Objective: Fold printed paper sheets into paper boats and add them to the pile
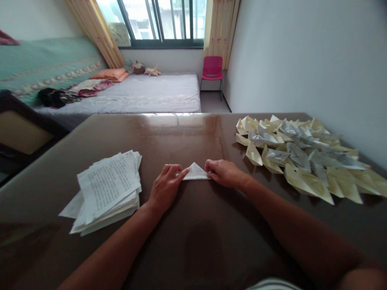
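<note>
A small sheet of printed paper (pixel 196 172), folded to a triangle with a straight strip along its near edge, lies on the brown table between my hands. My left hand (pixel 167 183) pinches its left corner, thumb along the paper. On the other side my right hand (pixel 223 172) has curled fingers closed on the right corner. Parts of both corners are hidden under the fingers. A stack of loose printed sheets (pixel 105 189) is to the left of my left hand. Beyond my right hand sit many folded paper boats (pixel 287 149), some cream and some grey with print.
The glossy brown table (pixel 169 137) ends at a far edge facing a bed (pixel 169 90). A dark-framed chair (pixel 27 129) stands at the left, a pink chair (pixel 212 68) by the far wall. A white wall (pixel 302 56) runs along the right.
</note>
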A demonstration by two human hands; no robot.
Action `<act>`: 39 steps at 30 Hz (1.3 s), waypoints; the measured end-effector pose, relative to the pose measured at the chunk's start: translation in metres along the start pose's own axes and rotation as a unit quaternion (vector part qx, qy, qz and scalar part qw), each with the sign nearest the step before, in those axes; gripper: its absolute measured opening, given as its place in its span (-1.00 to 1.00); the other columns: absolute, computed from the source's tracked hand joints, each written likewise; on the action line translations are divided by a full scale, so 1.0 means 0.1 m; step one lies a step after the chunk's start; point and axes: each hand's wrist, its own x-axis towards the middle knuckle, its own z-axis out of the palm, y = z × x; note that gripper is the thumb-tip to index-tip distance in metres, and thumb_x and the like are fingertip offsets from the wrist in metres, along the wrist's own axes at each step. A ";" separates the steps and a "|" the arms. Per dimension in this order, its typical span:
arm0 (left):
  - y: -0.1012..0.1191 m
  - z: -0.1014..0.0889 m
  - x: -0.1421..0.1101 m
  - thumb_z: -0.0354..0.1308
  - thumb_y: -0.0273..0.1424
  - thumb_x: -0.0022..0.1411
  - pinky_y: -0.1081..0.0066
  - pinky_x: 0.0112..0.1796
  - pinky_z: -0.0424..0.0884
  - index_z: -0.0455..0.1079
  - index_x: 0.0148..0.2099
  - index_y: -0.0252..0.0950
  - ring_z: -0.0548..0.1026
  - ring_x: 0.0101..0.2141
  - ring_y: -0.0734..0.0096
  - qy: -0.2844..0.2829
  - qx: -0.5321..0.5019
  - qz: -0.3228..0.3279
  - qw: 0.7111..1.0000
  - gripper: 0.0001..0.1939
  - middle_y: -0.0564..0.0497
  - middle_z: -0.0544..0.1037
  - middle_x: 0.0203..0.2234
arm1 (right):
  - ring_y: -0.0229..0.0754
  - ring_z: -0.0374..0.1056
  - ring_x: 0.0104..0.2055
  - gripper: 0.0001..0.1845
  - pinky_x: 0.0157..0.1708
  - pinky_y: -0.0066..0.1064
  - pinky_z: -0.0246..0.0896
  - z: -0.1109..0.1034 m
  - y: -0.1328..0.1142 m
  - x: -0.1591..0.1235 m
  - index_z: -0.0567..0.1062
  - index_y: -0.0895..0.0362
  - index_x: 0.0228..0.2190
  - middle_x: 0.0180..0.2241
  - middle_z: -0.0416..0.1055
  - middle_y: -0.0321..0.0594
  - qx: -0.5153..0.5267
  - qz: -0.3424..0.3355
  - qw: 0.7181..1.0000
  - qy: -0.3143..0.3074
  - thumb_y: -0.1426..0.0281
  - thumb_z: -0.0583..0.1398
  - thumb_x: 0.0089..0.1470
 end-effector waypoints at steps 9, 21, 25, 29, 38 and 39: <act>0.31 -0.18 -0.01 -0.03 -0.48 0.31 0.18 -0.12 0.40 0.17 0.24 -0.20 0.36 -0.12 0.18 -0.128 0.082 0.095 0.984 -0.54 -0.12 0.40 -0.11 | -0.16 0.35 -0.17 -0.77 -0.35 -0.44 0.09 -0.04 -0.06 -0.06 0.44 0.02 -0.15 -0.16 0.45 -0.21 -0.040 -0.049 0.997 0.044 0.35 0.12 0.13; 0.35 -0.23 0.01 -0.05 -0.55 0.28 0.21 -0.13 0.44 0.10 0.29 -0.16 0.32 -0.07 0.15 -0.166 0.074 0.067 0.981 -0.46 -0.11 0.36 -0.06 | -0.02 0.40 -0.18 -0.78 -0.39 -0.36 0.17 -0.37 -0.16 -0.35 0.58 0.10 -0.29 -0.24 0.51 -0.06 -0.169 -0.086 0.979 -0.075 0.45 0.12 0.09; 0.33 -0.22 0.00 -0.07 -0.58 0.27 0.22 -0.08 0.42 0.08 0.29 -0.13 0.31 -0.04 0.19 -0.171 0.061 0.065 0.981 -0.43 -0.10 0.34 -0.03 | -0.06 0.43 -0.24 -0.77 -0.40 -0.38 0.12 -0.40 0.00 -0.23 0.56 0.09 -0.33 -0.28 0.52 -0.09 -0.114 -0.014 0.993 -0.021 0.35 0.09 0.14; 0.34 -0.27 0.03 -0.07 -0.58 0.27 0.23 -0.06 0.41 0.08 0.29 -0.14 0.30 -0.02 0.20 -0.188 0.061 0.061 0.978 -0.43 -0.11 0.34 0.00 | -0.14 0.39 -0.20 -0.65 -0.36 -0.44 0.11 -0.22 0.14 -0.05 0.48 0.07 -0.23 -0.17 0.48 -0.15 -0.015 -0.039 0.999 0.013 0.10 0.16 0.07; 0.33 -0.26 0.32 -0.09 -0.43 0.35 0.41 -0.27 0.42 0.21 0.19 -0.24 0.46 -0.19 0.33 -0.128 0.058 0.029 0.990 -0.62 -0.07 0.42 -0.02 | -0.29 0.32 -0.36 -0.88 -0.42 -0.51 0.03 -0.05 0.17 0.06 0.53 0.07 -0.37 -0.36 0.47 -0.31 0.100 -0.105 0.989 0.023 0.37 0.21 -0.04; 0.33 -0.22 0.36 -0.08 -0.38 0.36 0.42 -0.27 0.40 0.22 0.18 -0.22 0.46 -0.18 0.34 -0.114 0.041 0.030 0.992 -0.64 -0.06 0.42 -0.02 | -0.30 0.31 -0.37 -0.88 -0.41 -0.52 0.03 -0.05 0.17 0.06 0.53 0.07 -0.37 -0.35 0.47 -0.31 0.108 -0.126 0.986 0.035 0.40 0.20 -0.04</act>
